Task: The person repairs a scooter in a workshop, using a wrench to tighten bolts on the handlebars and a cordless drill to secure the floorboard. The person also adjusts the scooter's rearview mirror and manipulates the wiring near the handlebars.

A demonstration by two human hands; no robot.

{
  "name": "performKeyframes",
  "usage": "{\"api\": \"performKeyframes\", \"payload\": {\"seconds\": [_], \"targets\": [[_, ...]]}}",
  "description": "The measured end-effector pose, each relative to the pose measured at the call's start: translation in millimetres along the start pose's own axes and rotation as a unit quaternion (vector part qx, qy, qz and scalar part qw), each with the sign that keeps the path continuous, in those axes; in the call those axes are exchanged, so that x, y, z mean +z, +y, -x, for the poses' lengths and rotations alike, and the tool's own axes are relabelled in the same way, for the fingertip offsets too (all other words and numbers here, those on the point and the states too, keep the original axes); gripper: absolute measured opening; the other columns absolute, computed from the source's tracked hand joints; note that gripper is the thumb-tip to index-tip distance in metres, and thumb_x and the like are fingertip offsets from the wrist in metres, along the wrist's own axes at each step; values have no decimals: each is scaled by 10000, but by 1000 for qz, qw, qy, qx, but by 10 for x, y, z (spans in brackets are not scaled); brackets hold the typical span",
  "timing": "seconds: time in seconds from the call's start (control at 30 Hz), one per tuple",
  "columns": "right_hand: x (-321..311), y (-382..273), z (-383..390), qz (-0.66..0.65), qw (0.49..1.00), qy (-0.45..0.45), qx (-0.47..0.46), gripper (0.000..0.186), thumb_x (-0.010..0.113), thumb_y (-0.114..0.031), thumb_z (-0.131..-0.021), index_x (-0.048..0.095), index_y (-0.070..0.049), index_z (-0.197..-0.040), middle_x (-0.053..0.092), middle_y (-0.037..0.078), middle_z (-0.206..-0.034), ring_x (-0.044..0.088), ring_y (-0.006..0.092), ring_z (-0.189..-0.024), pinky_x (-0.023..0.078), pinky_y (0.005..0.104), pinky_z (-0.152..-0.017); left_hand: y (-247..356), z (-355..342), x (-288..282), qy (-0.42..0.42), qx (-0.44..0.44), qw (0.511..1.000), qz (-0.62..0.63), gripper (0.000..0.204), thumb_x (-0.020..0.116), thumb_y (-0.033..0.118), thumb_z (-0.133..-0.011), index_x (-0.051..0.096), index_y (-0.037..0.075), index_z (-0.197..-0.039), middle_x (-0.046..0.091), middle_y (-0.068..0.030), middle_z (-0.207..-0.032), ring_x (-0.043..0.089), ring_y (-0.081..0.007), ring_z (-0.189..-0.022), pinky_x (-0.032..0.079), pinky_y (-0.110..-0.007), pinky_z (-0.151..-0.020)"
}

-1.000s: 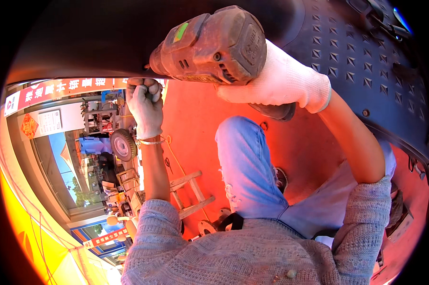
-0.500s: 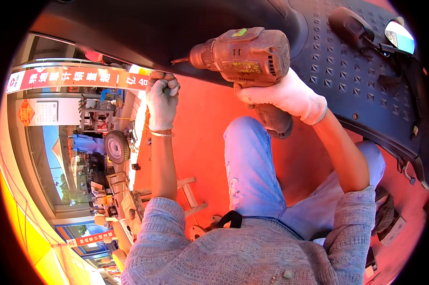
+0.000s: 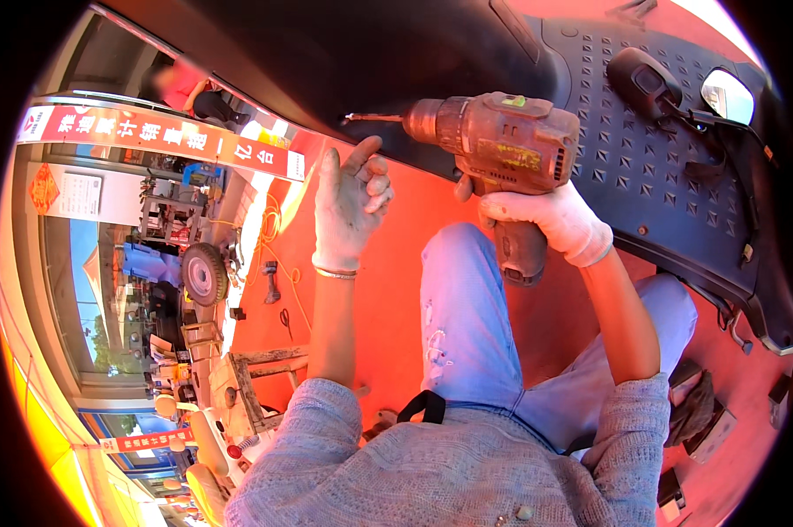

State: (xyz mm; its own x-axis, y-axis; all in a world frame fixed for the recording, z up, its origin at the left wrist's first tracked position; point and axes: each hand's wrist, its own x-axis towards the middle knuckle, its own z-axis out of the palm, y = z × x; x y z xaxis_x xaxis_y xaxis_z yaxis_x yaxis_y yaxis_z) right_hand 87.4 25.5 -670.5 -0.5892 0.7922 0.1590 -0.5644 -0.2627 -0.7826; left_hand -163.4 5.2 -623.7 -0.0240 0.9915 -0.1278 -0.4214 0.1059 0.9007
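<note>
My right hand (image 3: 559, 224), in a white glove, grips the handle of a worn, dusty cordless drill (image 3: 510, 140). Its long bit (image 3: 379, 117) points left, with a small shiny tip in front of a dark, smooth vehicle panel (image 3: 326, 53). I cannot tell whether the tip touches the panel. Just below the bit is my left hand (image 3: 352, 206), also white-gloved. Its thumb and index finger are spread, the other fingers are curled, and nothing shows in it.
A black studded floorboard (image 3: 625, 189) and a loose mirror (image 3: 727, 97) lie at right. On the red floor are a dark tool (image 3: 271, 281), scissors (image 3: 285, 322) and an orange cord (image 3: 273, 220). A wooden stool (image 3: 264, 373) and wheel (image 3: 205, 274) are at left; a person (image 3: 190, 88) sits beyond.
The drill has shifted right and slightly down, and more of its bit shows. My left hand has moved right and down, its fingers going from curled to thumb and index spread.
</note>
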Motion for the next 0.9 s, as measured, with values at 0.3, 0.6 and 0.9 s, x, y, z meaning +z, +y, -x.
{"api": "performKeyframes", "payload": {"seconds": [0.3,0.6,0.9], "targets": [[-31,327,873,-125,985,63,98,443,657,-86,-737,534,-32,-1159,615,90,-987,566,139,-744,485,282,-693,-513,38,184,43,49,990,-125,358,384,441,-983,481,115,-872,405,41,-658,272,-63,-502,199,-202,-434],[-397,759,1042,-243,957,131,90,380,586,-134,-776,536,3,-1126,615,111,-990,592,126,-717,504,276,-668,-1027,118,-78,84,-31,978,-186,301,439,166,-964,459,-17,-1202,529,-44,-964,416,-64,-649,353,-175,-538],[-348,966,829,-214,964,145,52,314,590,-102,-784,567,3,-1079,631,86,-953,574,128,-710,493,284,-672,-1156,-22,165,63,-46,954,-290,404,397,54,-919,413,-40,-1312,546,-66,-936,431,-50,-642,370,-171,-529]]}}
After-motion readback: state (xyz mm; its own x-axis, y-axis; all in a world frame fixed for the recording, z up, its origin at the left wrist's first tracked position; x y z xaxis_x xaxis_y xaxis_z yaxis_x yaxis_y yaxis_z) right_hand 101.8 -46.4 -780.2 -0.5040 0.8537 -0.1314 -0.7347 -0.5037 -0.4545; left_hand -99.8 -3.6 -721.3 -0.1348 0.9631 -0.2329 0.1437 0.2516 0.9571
